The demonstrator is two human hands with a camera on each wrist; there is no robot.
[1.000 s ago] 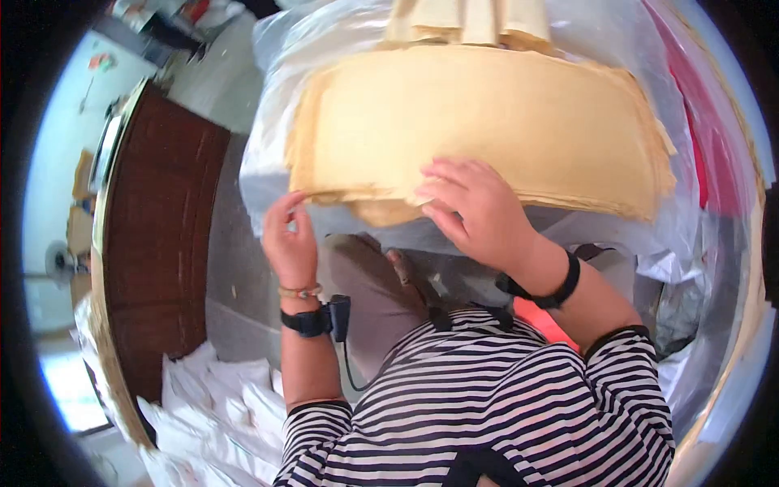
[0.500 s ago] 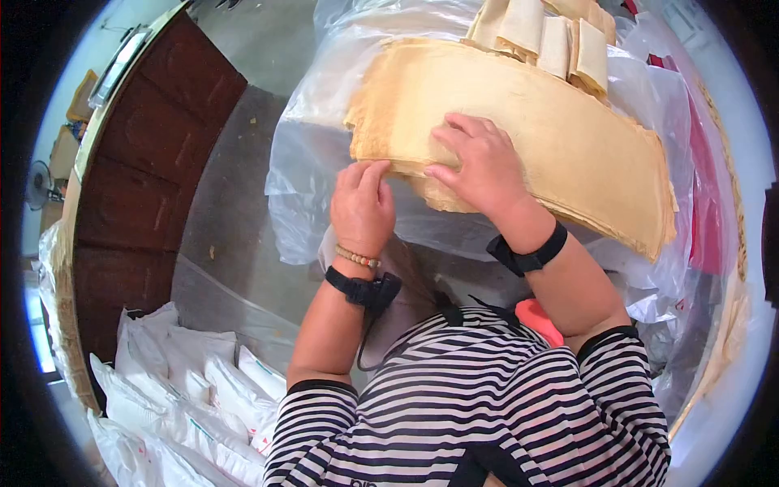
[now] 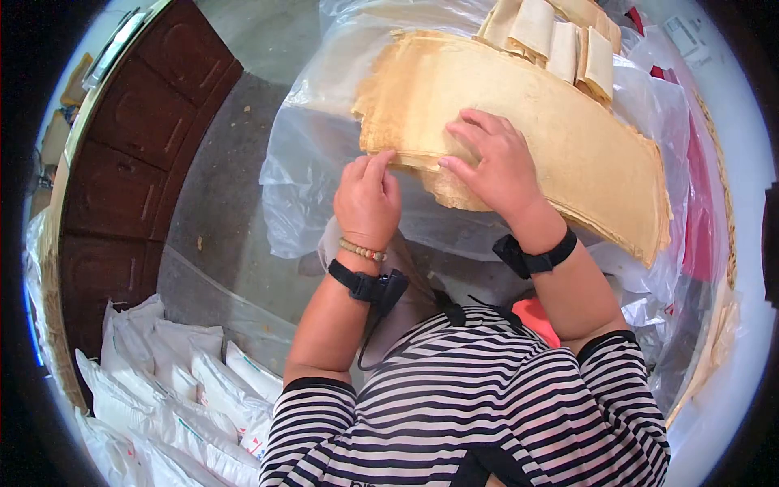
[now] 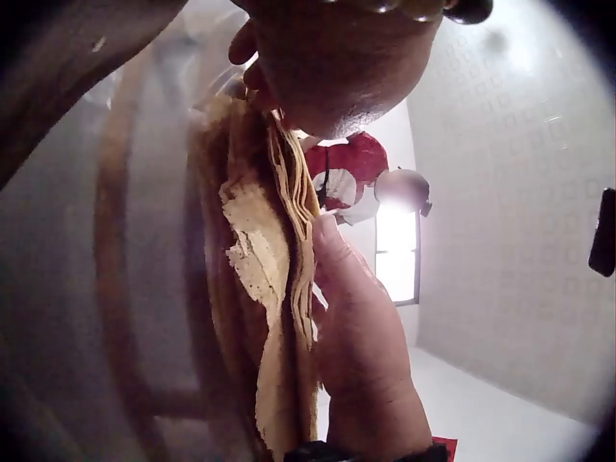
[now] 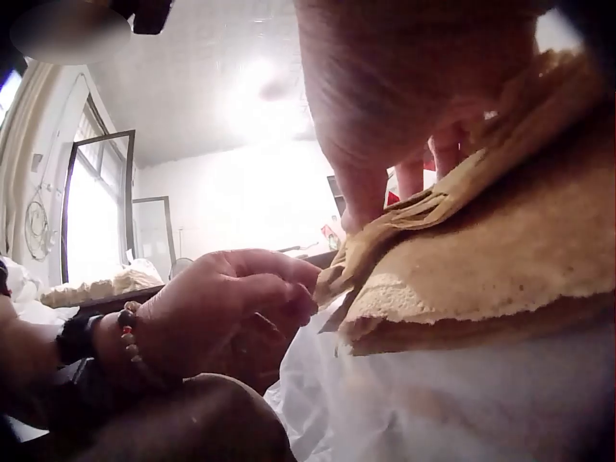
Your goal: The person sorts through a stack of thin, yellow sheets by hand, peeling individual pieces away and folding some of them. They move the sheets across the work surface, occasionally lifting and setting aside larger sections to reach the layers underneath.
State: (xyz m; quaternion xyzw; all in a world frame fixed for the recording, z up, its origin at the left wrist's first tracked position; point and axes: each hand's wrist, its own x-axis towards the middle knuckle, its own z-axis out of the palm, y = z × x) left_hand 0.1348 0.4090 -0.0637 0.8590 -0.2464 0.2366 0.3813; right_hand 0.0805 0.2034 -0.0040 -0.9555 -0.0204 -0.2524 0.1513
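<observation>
A stack of thin, yellow-tan tofu skin sheets [image 3: 568, 154] with ragged edges lies before the person. At its near left edge, the left hand [image 3: 367, 199] pinches the layered sheet edges between thumb and fingers; the right wrist view shows this left hand [image 5: 226, 303] at the stack's corner. The right hand [image 3: 501, 166] rests on top with loosely bent, spread fingers, its thumb at the near edge. Several layers show side-on in the left wrist view, with the right hand's thumb [image 4: 337, 255] against them. A rough-edged flap [image 3: 454, 191] hangs out below the upper sheets.
Folded sheet bundles [image 3: 560, 49] lie beyond the stack. Clear plastic [image 3: 292, 170] drapes under and around it. White sacks [image 3: 178, 381] stand on the floor at lower left, near a dark brown wooden cabinet [image 3: 122, 187]. Pink-red material [image 3: 702, 219] shows at the right.
The view has turned, so the stack now slants down to the right. The left hand has come in to grip the near edge; the right hand has settled farther onto the stack.
</observation>
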